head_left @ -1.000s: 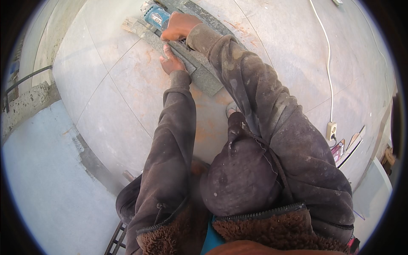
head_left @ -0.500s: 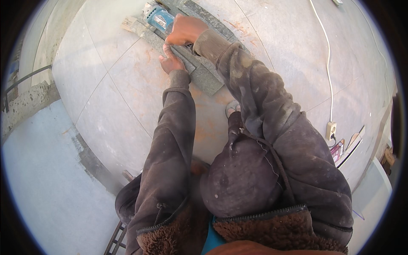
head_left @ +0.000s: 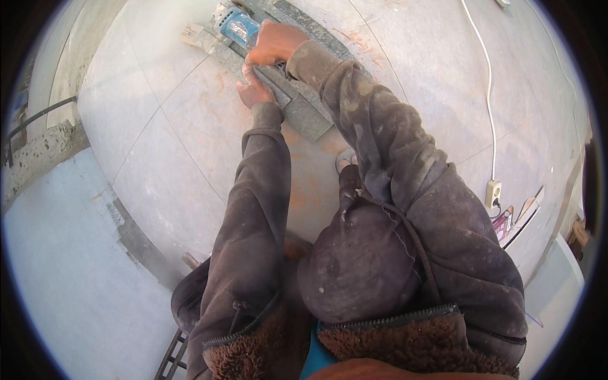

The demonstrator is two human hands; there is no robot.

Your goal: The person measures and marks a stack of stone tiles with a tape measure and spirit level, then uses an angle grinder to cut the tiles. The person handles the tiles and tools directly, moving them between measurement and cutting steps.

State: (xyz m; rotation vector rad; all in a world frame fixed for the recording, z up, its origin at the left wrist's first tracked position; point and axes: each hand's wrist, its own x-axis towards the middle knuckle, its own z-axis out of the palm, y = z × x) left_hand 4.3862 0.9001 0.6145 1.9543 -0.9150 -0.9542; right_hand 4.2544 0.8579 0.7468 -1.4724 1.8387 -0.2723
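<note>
My right hand [head_left: 275,44] is closed round a blue power tool [head_left: 237,28] with a silver head, lying low over grey stone strips [head_left: 310,123] on the tiled floor. My left hand [head_left: 256,92] grips the near left edge of the strips, just below my right hand, with its upper fingertips close to the tool's rear end. The tool's working edge is hidden or too small to make out. Pale haze, apparently dust, hangs beyond the tool's head at the upper left.
A white cord [head_left: 487,76] runs down to a power socket block [head_left: 494,193] at right, beside narrow offcuts [head_left: 525,212]. At left are a black bent bar [head_left: 44,113], a rough concrete edge [head_left: 38,152] and a pale blue surface [head_left: 63,253]. My foot [head_left: 345,161] is below the strips.
My right hand and the tool shifted a little to the right along the strips, mostly in the first half second. My left hand has barely moved.
</note>
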